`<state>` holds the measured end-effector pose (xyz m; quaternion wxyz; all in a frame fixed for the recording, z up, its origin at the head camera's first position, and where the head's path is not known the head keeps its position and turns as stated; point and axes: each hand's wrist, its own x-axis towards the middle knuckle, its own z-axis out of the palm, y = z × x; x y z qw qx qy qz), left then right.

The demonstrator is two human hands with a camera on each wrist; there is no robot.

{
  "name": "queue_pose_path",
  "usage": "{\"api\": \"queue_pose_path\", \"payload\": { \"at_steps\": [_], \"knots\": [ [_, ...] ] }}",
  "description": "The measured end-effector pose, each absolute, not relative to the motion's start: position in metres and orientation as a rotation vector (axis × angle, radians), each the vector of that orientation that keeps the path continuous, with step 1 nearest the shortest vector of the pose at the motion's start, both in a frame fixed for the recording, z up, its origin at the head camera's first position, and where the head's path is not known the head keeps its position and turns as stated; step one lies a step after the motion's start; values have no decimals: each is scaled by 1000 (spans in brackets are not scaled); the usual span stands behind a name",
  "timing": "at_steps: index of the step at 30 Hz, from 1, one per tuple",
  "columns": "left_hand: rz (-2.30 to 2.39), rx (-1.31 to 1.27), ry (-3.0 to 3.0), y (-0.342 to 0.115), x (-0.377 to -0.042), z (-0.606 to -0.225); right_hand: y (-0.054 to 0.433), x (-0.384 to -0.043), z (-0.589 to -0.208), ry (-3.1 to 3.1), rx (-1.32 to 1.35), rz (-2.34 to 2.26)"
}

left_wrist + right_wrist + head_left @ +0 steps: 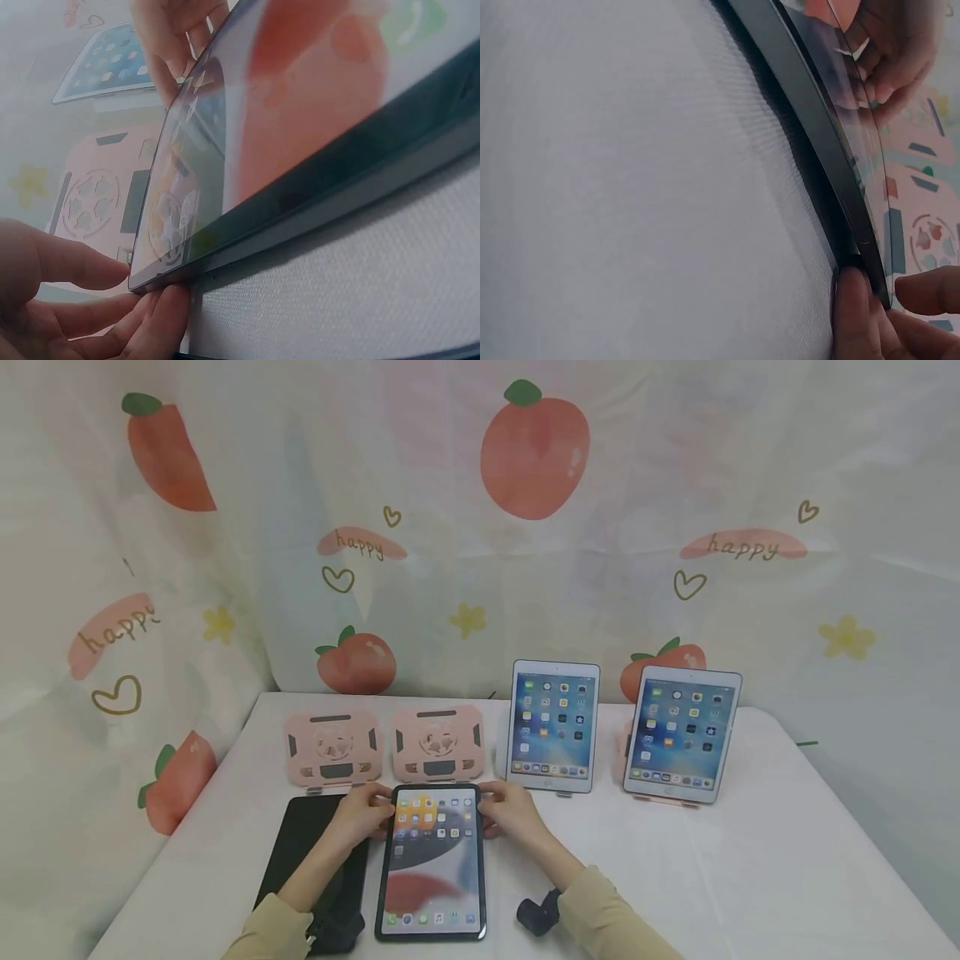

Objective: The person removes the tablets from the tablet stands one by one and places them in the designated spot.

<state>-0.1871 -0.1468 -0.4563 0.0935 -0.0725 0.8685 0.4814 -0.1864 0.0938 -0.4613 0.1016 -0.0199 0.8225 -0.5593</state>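
From afar, I watched the left hand and right hand pinch the dark-framed tablet by its two far corners, presumably to share its weight evenly.

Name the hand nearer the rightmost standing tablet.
Right. The right hand holds one edge of the black-rimmed tablet, left of the rightmost standing tablet; the left hand, at the opposite edge, is farther left.

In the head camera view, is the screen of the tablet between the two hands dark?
No, the tablet between the left hand and the right hand is lit and shows rows of coloured icons.
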Motion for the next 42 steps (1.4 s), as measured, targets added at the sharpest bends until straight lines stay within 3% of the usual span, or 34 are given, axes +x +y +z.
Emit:
{"api": "queue_pose_path", "payload": {
  "at_steps": [13,42],
  "knots": [
    [1220,-127,2741,-146,-184,-456,90,-184,-458,2636,-97,-1386],
    [1225,70,2747,-144,-184,-447,113,-187,-450,2406,-128,-1477]
  ]
}}
